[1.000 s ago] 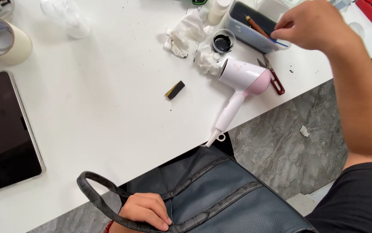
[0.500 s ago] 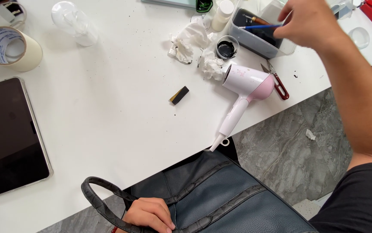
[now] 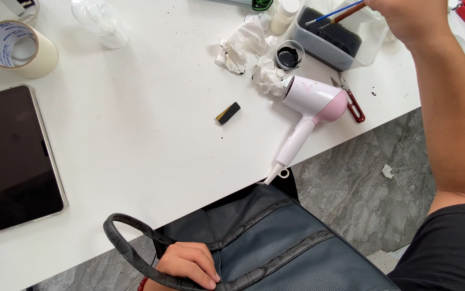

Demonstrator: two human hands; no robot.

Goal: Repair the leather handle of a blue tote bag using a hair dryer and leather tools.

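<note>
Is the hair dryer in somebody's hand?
No, the pink and white hair dryer lies alone on the white table, and neither hand touches it.

A tablet point(image 3: 14, 161) lies flat at my left on the table point(image 3: 135, 151), its rectangular screen dark and blank inside a thin silver rim. Beyond it, at the far left corner, a tape roll point(image 3: 19, 48) lies on its side, cream outside, with a white inner band printed in blue. I see no other labels or packages.
</note>
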